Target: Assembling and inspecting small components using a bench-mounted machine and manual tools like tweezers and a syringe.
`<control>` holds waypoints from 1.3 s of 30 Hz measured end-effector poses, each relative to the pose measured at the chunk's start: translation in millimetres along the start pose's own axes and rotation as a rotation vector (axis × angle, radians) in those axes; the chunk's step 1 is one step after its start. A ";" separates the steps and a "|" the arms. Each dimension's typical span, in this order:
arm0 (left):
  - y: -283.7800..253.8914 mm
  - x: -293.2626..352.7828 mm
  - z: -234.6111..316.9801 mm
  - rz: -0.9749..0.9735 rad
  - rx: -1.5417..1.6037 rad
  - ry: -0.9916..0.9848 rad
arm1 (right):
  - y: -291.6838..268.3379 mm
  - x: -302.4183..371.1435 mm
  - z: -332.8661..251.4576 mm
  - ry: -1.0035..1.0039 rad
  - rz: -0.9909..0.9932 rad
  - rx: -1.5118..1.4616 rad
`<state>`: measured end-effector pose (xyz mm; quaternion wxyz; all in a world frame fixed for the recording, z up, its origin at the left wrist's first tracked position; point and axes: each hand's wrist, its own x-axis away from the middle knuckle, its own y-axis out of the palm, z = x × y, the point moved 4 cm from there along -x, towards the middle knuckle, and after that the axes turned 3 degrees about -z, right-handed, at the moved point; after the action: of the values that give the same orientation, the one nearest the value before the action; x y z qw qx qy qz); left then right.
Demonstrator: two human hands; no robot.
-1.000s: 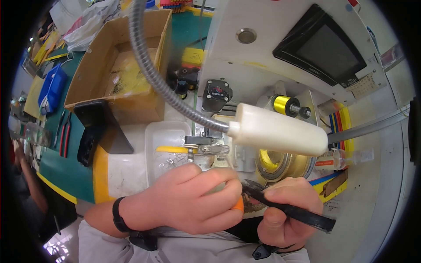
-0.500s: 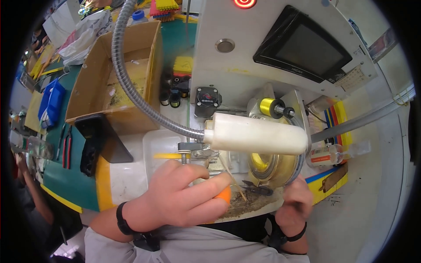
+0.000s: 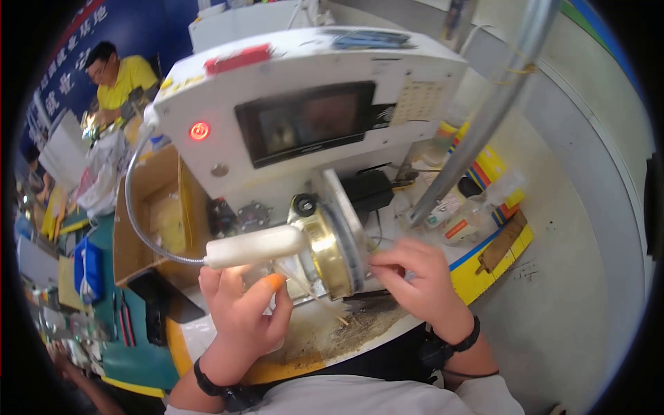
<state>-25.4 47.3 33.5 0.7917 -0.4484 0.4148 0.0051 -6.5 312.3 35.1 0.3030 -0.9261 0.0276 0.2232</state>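
Note:
My left hand [image 3: 242,315] is below the white cylindrical lamp [image 3: 256,247], an orange cover on one fingertip. Its thumb and that covered finger are bent toward each other in a pinch; anything between them is too small to make out. To the right, my right hand [image 3: 418,280] is beside the rim of the machine's round gold drum [image 3: 325,256], fingers curled and pressed together. What they hold, if anything, cannot be made out. A thin wooden stick [image 3: 325,304] slants below the drum. The white machine [image 3: 207,162] carries a dark screen [image 3: 304,124] and a red-lit button [image 3: 199,131].
A cardboard box [image 3: 149,228] stands at left, a dark phone [image 3: 162,296] leaning before it. Red-handled pliers [image 3: 127,321] and a blue tray [image 3: 88,270] lie on the green mat. A metal pole [image 3: 477,124] rises at right. A person in yellow [image 3: 128,79] sits far left.
The head view has swung up, showing more of the machine and the room. My left hand has shifted to the lamp's near end; my right hand has come up beside the drum.

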 end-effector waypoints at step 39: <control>-6.2 -18.3 63.8 -0.559 0.804 0.020 | -13.5 44.2 -68.6 -0.393 0.154 0.055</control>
<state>6.5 95.8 66.2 0.8692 -0.2017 0.2551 -0.3724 62.9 287.7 72.6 0.3097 -0.8513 0.0446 0.4211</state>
